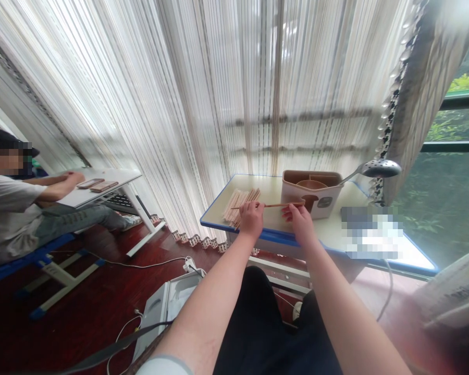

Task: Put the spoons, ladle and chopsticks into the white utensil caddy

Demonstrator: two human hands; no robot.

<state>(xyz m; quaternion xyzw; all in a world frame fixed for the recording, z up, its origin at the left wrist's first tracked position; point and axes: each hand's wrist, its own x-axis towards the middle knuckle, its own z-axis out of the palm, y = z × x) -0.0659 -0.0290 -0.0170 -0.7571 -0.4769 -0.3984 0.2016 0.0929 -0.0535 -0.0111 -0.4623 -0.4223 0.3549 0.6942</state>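
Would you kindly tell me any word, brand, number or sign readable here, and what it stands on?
No text can be read with certainty.
Grey badge on the pale holder: too small to read.
Lettering on the white item at lower right: too blurred to read.

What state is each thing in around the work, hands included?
Left hand: closed on a chopstick
Right hand: closed on the same chopstick
Held chopstick: roughly level, between both hands
Other chopsticks: lying in a loose pile
Utensil holder: upright, open-topped
Slotted ladle: leaning, handle at the holder's rim
Curtain: drawn behind the table
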